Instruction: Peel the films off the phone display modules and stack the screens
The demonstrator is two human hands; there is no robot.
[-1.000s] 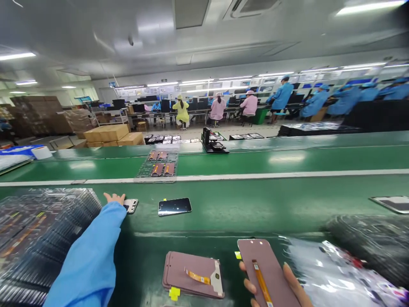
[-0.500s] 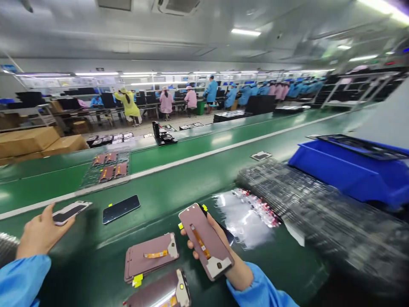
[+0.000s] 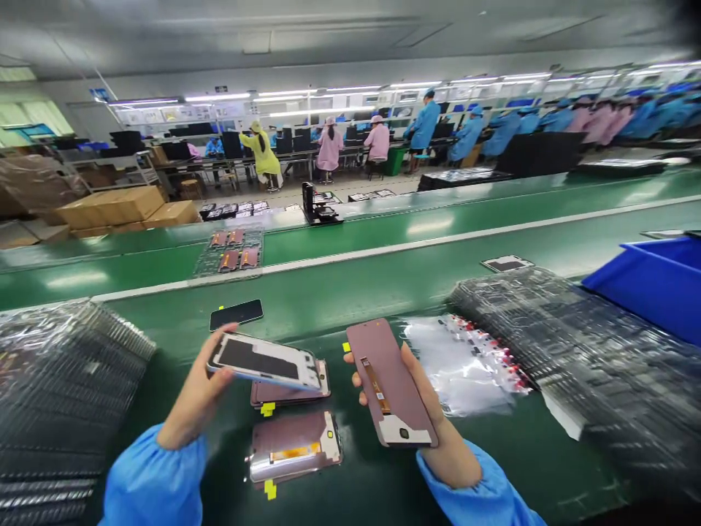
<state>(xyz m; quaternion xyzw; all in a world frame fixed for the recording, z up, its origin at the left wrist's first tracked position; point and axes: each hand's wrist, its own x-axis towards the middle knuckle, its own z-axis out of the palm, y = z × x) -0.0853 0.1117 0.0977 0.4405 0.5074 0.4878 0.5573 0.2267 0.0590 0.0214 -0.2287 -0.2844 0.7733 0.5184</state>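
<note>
My left hand [image 3: 200,394] grips a white phone frame [image 3: 266,361] by its left end and holds it flat above the green bench [image 3: 355,299]. My right hand [image 3: 438,431] holds a pink display panel [image 3: 391,383] back side up, its orange flex cable showing. Under the frame lies a small stack of pink panels [image 3: 296,393]. Another panel [image 3: 296,446] with a yellow tab lies nearer to me. A black screen [image 3: 236,314] rests face up farther back on the belt.
Stacks of clear plastic trays stand at the left [image 3: 60,380] and at the right [image 3: 575,351]. A blue bin [image 3: 651,285] is at far right, loose plastic films [image 3: 465,358] beside my right hand. A tray of parts [image 3: 233,252] sits on the far belt. Seated workers are behind.
My left hand picked the white frame off the belt and brought it in over the pink panels. My right hand kept its panel. The view swung right, then back.
</note>
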